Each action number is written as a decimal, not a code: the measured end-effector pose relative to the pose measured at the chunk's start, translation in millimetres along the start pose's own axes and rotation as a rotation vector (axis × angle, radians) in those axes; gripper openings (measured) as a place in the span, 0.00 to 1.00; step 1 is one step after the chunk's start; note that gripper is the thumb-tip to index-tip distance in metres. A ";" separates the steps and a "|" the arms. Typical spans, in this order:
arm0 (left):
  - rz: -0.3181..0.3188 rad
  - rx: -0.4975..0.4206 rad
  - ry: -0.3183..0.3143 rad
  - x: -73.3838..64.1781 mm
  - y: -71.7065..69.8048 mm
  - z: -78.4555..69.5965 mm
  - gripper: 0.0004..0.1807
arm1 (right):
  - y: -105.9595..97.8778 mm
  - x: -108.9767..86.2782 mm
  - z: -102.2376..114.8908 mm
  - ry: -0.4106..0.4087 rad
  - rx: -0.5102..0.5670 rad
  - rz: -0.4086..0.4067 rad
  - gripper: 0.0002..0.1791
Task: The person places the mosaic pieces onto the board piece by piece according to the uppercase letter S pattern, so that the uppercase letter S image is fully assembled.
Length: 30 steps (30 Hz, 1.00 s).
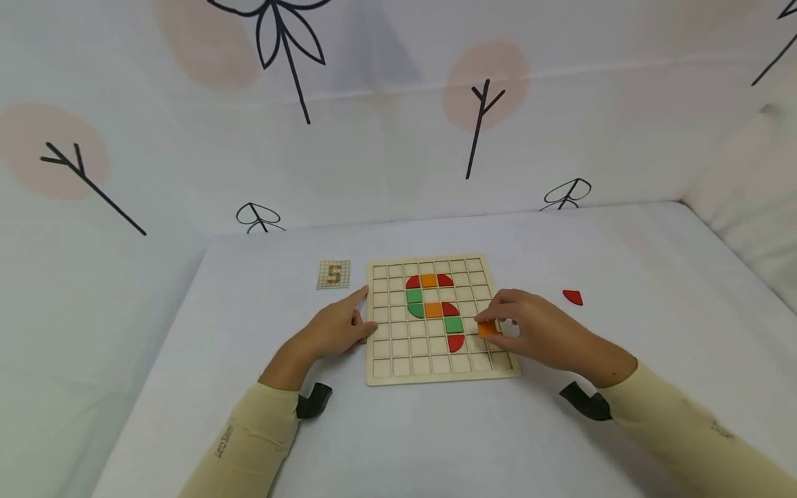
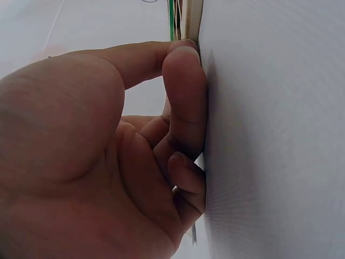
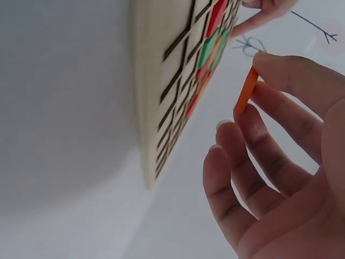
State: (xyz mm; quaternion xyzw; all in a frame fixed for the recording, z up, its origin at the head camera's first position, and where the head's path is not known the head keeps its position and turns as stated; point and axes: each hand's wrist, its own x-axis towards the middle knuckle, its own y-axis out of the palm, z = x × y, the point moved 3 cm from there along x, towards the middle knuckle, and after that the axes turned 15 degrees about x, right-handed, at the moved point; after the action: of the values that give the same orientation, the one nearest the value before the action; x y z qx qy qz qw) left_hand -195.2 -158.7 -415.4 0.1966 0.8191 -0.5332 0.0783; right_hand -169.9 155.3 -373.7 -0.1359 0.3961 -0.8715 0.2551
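A square wooden grid board [image 1: 389, 366] lies on the table. My right hand [image 1: 538, 328] pinches an orange square tile [image 1: 488, 328] between thumb and fingertips; in the right wrist view the tile [image 3: 247, 91] is edge-on, apart from the board. My left hand [image 1: 333, 328] rests at the board's left side, index finger and thumb extended to its edge. In the left wrist view the other fingers [image 2: 186, 175] bend against the cloth. Set in the board's cells are red quarter-round pieces [image 1: 456, 343], green squares [image 1: 453, 324], a green quarter-round [image 1: 416, 311] and orange squares [image 1: 432, 310].
A small pattern card [image 1: 333, 274] with a coloured S on a grid lies left of the board's top corner. One loose red quarter-round piece [image 1: 573, 297] is on the white cloth [image 1: 436, 443] beyond my right hand. Behind the table hangs a patterned fabric [image 1: 386, 152].
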 end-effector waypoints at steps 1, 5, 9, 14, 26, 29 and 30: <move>0.001 0.000 -0.003 -0.1 0.1 0.2 0.45 | 1.7 3.2 2.5 -0.006 0.003 -0.006 0.18; 0.002 0.003 -0.003 0.3 -0.3 -0.1 0.45 | 7.3 14.5 12.5 -0.021 0.002 -0.023 0.17; 0.002 0.005 0.001 0.7 -0.4 0.3 0.45 | 11.6 24.2 21.7 -0.026 -0.004 -0.041 0.17; 0.003 0.004 0.002 0.3 -0.1 1.1 0.46 | 16.8 33.5 31.4 -0.063 0.011 -0.080 0.17; 0.007 0.023 0.004 2.9 2.2 1.4 0.45 | 34.6 40.7 36.1 -0.033 0.134 -0.070 0.18; 0.008 0.022 -0.006 1.9 1.1 1.0 0.45 | 40.1 42.3 35.7 -0.035 0.157 -0.051 0.17; 0.010 0.021 -0.009 1.5 0.7 1.0 0.45 | 42.1 42.7 35.3 -0.035 0.164 -0.042 0.17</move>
State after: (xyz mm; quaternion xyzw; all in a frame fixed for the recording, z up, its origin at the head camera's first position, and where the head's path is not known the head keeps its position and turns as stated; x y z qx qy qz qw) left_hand -196.3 -159.0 -416.8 0.1990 0.8122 -0.5421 0.0827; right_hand -175.8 86.4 -381.3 -0.1379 0.3160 -0.9037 0.2539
